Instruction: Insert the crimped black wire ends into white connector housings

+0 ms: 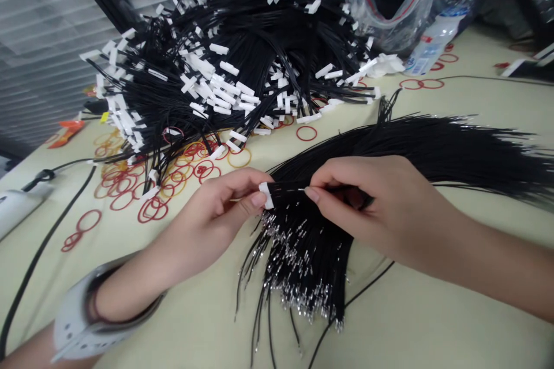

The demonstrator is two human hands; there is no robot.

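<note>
Between the thumb and fingers of my left hand [225,216] is a small white connector housing [266,195], with black wires running from it toward the right. My right hand [372,202] pinches a black wire, its bright metal tip [302,189] showing just past the thumb and pointing at the housing, a short way from it. Under both hands lies a thick bundle of loose black wires [320,242], crimped metal terminals at its near ends. That bundle bends away to the right, where more bare tips show.
A large heap of black cables [259,40] with white connectors stands at the back. Red and yellow rubber bands [125,179] lie scattered at left. Behind right are a clear plastic bag [402,29] and a plastic bottle [437,40]. A thick cord [47,236] crosses the left side.
</note>
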